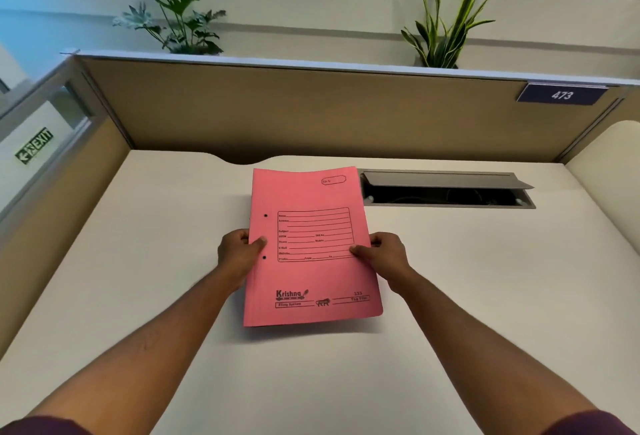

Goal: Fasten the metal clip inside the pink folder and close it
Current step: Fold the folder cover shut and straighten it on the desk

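Observation:
The pink folder [304, 282] is shut, front cover up, with a printed form box and two punched holes near its left edge. It is held a little above the white desk [138, 296], casting a shadow below its near edge. My left hand [239, 254] grips the left edge, thumb on the cover between the two holes. Gripping the right edge is my right hand [384, 254], its thumb on the cover by the form box. The metal clip is hidden inside the folder.
A cable tray [446, 192] with its grey lid raised lies in the desk just right of the folder's far end. A beige partition [311, 112] walls the back and sides, with a "473" label [561, 95]. Two plants stand behind it.

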Motion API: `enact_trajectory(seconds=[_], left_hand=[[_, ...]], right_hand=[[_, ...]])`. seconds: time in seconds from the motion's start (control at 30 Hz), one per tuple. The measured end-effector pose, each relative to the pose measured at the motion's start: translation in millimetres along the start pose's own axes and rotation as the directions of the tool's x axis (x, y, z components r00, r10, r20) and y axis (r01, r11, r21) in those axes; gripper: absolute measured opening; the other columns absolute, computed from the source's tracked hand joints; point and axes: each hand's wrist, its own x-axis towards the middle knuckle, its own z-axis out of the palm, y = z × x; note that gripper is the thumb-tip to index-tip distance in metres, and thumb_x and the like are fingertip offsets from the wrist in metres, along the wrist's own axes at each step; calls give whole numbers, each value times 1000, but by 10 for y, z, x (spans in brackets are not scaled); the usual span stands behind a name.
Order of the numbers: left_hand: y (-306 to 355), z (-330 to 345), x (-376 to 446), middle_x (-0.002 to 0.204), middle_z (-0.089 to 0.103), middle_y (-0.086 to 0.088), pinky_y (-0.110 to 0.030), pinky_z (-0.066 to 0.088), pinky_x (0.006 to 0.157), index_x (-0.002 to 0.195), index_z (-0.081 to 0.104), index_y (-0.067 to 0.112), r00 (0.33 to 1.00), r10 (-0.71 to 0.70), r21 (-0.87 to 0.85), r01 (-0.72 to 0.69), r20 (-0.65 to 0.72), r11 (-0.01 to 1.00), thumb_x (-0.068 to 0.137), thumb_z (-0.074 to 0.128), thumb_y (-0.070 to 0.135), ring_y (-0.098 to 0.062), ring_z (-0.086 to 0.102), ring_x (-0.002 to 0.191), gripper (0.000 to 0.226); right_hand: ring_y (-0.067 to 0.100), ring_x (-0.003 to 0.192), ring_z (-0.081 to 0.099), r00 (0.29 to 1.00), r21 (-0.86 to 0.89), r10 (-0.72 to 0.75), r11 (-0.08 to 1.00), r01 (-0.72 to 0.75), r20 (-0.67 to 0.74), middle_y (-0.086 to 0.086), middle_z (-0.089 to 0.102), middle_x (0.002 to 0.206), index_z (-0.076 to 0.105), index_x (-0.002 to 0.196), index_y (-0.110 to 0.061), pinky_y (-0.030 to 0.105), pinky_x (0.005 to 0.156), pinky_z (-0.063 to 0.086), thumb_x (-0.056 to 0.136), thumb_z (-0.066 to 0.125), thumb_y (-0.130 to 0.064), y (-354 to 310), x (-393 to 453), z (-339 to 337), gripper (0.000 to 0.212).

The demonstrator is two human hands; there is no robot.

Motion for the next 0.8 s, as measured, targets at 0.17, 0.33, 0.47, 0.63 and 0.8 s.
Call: enact_trajectory(seconds=[0.17, 0.33, 0.47, 0.63, 0.8], left_hand=[[138, 9, 523, 95, 73, -8, -38, 56, 79, 89, 70, 13, 996, 52, 142, -42, -67, 989, 84, 77, 23, -27, 67, 85, 13], [230, 126, 955, 100, 74, -13, -37, 54, 80, 98, 72, 5, 992, 104, 264, -84, -64, 961, 83, 78, 24, -27, 65, 85, 24], [314, 274, 1223, 102, 73, -14, -33, 51, 73, 96, 69, 4, 989, 140, 324, -118, -45, 939, 82, 78, 28, -24, 61, 80, 29], [383, 437, 1390, 106, 73, -12, -34, 53, 73, 96, 67, 7, 983, 182, 384, -166, -6, 908, 83, 77, 32, -28, 67, 82, 29], [393, 498, 1417, 109, 73, -14, -37, 53, 77, 103, 67, 6, 976, 218, 423, -200, 5, 884, 84, 76, 32, -33, 70, 91, 33]], right_hand=[[19, 82, 74, 998, -106, -6, 994, -1, -65, -3, 76, 90, 71, 85, -19, 42, 79, 63, 76, 88, -31, -166, 512, 239, 23], [16, 79, 73, 995, -200, -11, 980, -9, -100, -8, 76, 85, 71, 85, -22, 42, 79, 62, 73, 87, -43, -170, 912, 352, 29], [17, 78, 72, 992, -264, -29, 965, -5, -124, -8, 75, 85, 69, 83, -24, 42, 76, 62, 76, 85, -46, -189, 1177, 335, 28], [19, 75, 69, 985, -343, -32, 939, -29, -170, -7, 71, 76, 65, 76, -21, 32, 64, 51, 76, 84, -49, -198, 1329, 252, 34], [18, 73, 68, 975, -394, -20, 917, -71, -220, -9, 70, 73, 61, 73, -22, 33, 64, 52, 69, 84, -58, -175, 1377, 236, 43]])
